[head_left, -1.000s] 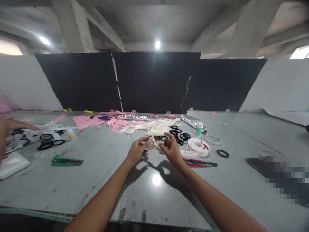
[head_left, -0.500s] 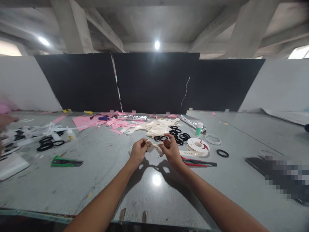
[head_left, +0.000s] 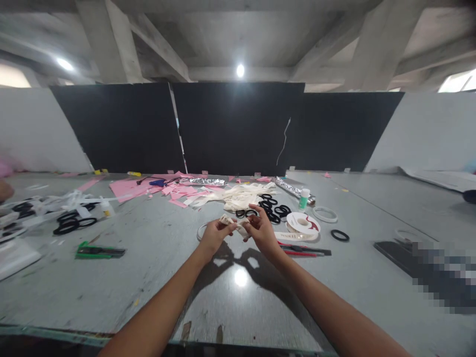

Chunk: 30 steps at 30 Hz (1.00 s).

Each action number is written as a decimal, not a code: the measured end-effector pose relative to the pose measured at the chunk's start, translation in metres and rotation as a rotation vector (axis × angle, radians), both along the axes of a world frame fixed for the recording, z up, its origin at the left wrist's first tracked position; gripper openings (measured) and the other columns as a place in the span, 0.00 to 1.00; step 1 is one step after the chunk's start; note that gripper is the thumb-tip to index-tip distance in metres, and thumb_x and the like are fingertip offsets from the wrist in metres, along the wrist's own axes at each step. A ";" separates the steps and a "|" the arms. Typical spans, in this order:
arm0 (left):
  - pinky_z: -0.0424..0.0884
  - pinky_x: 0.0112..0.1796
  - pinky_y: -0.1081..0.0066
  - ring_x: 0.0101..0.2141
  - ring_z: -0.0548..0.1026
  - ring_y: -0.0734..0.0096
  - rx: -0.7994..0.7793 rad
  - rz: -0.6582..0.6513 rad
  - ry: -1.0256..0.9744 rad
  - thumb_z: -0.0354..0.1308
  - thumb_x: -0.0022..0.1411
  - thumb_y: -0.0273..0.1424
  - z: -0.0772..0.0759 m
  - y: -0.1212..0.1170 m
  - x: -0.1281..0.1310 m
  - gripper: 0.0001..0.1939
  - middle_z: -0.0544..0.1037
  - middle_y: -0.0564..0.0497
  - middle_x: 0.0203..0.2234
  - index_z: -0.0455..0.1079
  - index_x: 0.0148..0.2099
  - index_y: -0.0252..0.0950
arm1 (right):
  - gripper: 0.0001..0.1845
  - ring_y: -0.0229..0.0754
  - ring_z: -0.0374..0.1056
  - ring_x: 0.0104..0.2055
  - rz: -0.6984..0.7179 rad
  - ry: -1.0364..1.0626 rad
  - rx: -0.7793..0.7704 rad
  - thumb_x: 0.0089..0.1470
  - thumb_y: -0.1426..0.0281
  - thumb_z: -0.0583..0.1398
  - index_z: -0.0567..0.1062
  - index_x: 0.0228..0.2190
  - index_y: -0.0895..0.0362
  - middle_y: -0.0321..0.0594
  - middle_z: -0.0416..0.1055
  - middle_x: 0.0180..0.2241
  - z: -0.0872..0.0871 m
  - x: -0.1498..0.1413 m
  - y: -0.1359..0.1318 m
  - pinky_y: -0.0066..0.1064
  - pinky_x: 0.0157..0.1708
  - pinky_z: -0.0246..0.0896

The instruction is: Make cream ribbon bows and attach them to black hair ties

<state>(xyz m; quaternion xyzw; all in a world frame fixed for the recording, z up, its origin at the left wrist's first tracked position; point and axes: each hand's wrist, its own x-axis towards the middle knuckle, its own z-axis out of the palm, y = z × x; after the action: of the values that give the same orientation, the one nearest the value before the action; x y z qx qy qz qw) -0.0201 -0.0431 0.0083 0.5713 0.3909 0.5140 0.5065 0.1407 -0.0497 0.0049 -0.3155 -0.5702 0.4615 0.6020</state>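
Observation:
Just above the table, a cream ribbon [head_left: 241, 229] folded into a bow-like shape is pinched between my two hands. My left hand [head_left: 212, 239] grips its left side between thumb and fingers. My right hand [head_left: 265, 233] pinches the other side, one finger raised. Fingers partly hide the ribbon's middle. A pale ring [head_left: 201, 232] lies partly behind my left hand. Right of my right hand sit a spool of printed ribbon [head_left: 304, 224] and a red utility knife [head_left: 307, 250]. Beyond my hands are a pile of cream ribbon strips [head_left: 245, 194] and several black rings [head_left: 268, 208].
Pink scraps [head_left: 130, 187] and foil packs [head_left: 208, 182] lie toward the black partition [head_left: 238, 129]. A green utility knife [head_left: 100, 252] rests at left, near a co-worker's hand [head_left: 5, 190]. At right are a green-labelled bottle [head_left: 304, 199], a white ring [head_left: 325, 214] and a dark object [head_left: 394, 255].
My left fingers have shifted inward across the ribbon, and the folded bow shape is now more covered. The co-worker's hand has drawn back toward the left edge.

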 end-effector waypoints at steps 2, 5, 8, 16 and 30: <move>0.66 0.34 0.72 0.28 0.71 0.71 0.058 0.061 0.060 0.65 0.45 0.44 -0.001 0.000 0.000 0.23 0.77 0.49 0.27 0.75 0.37 0.29 | 0.29 0.35 0.64 0.25 -0.098 -0.070 0.059 0.48 0.64 0.62 0.60 0.51 0.52 0.30 0.65 0.27 0.002 0.003 0.000 0.28 0.21 0.65; 0.66 0.36 0.70 0.32 0.73 0.67 0.201 0.218 0.217 0.63 0.50 0.44 0.001 -0.002 -0.001 0.20 0.78 0.48 0.29 0.76 0.38 0.32 | 0.16 0.37 0.65 0.32 -0.404 -0.198 0.180 0.51 0.64 0.61 0.70 0.43 0.55 0.37 0.69 0.32 0.008 0.010 0.000 0.30 0.31 0.64; 0.65 0.40 0.70 0.37 0.73 0.65 0.373 0.364 0.417 0.59 0.56 0.42 0.007 -0.007 -0.003 0.15 0.78 0.49 0.33 0.77 0.39 0.36 | 0.08 0.38 0.65 0.32 -0.508 -0.326 0.270 0.53 0.65 0.59 0.75 0.32 0.56 0.39 0.71 0.32 0.015 0.017 -0.004 0.31 0.35 0.62; 0.66 0.37 0.71 0.32 0.73 0.67 0.325 0.363 0.344 0.57 0.56 0.43 0.006 -0.007 -0.005 0.19 0.79 0.50 0.30 0.77 0.41 0.35 | 0.06 0.37 0.66 0.28 -0.278 -0.470 0.360 0.53 0.67 0.60 0.76 0.30 0.54 0.37 0.74 0.29 0.014 0.000 -0.017 0.28 0.30 0.61; 0.64 0.31 0.74 0.26 0.70 0.73 0.081 0.164 -0.034 0.64 0.49 0.42 0.009 -0.011 0.006 0.18 0.77 0.51 0.23 0.76 0.31 0.30 | 0.08 0.36 0.65 0.26 -0.227 -0.351 0.181 0.50 0.66 0.60 0.65 0.31 0.53 0.33 0.71 0.27 0.007 -0.002 -0.013 0.26 0.25 0.59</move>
<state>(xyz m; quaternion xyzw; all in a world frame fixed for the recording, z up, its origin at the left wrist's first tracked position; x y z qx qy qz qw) -0.0139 -0.0542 0.0175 0.5486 0.4065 0.5789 0.4457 0.1388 -0.0623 0.0123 -0.3979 -0.6661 0.2759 0.5674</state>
